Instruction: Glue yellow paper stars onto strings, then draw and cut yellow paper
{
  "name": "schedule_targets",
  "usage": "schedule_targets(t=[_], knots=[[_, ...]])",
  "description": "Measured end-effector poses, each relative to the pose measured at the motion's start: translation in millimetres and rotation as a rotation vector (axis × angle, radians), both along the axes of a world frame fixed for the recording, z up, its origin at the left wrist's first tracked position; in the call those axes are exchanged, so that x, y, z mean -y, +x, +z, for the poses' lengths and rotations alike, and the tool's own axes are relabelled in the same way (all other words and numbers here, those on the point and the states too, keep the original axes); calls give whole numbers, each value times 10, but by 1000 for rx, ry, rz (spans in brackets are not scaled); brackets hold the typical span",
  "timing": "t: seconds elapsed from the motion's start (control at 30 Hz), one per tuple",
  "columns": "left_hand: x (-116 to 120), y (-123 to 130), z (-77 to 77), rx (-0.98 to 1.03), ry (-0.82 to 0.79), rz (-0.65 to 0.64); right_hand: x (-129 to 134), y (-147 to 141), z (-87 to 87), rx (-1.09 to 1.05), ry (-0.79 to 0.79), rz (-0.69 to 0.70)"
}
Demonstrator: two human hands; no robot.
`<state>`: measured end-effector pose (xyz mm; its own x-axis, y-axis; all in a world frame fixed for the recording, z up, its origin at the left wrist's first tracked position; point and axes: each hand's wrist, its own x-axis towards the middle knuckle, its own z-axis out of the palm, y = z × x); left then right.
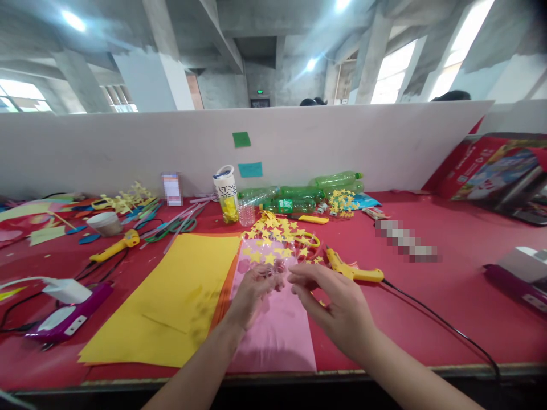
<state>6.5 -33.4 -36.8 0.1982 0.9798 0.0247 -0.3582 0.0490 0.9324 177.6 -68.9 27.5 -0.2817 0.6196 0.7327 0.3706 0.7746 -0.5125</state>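
Over the pink sheet (273, 341), my left hand (256, 290) has its fingers closed on a small clear, shiny plastic piece (280, 265), whose exact shape I cannot make out. Facing it from the right, my right hand (333, 299) keeps its thumb and fingers apart, fingertips near the piece, with nothing visible between them. Just beyond both hands lies a cluster of yellow star cutouts (270, 259). A yellow-handled pair of scissors (314, 236) lies partly among the stars. To the right of my right hand rests a yellow glue gun (368, 275) with a black cord.
Yellow sheets (171, 302) lie to the left. Another glue gun (113, 247) and a purple power strip (70, 319) are farther left. Green bottles (299, 199) and a white cup (225, 193) stand or lie near the white partition (128, 142). A red box (491, 165) is at right.
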Motion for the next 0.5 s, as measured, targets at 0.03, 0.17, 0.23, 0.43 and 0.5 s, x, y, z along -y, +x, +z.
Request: schedule_targets(t=[0.03, 0.17, 0.23, 0.43, 0.5], knots=[[-3, -2, -2, 2, -4, 6, 2, 2, -1, 11, -4, -2], [3, 2, 4, -3, 0, 18, 10, 18, 6, 61, -8, -2], [9, 7, 7, 13, 5, 21, 8, 24, 6, 85, -1, -2], [6, 3, 9, 17, -7, 25, -24, 32, -36, 184, 86, -68], [5, -5, 16, 18, -20, 34, -25, 33, -48, 195, 107, -97]])
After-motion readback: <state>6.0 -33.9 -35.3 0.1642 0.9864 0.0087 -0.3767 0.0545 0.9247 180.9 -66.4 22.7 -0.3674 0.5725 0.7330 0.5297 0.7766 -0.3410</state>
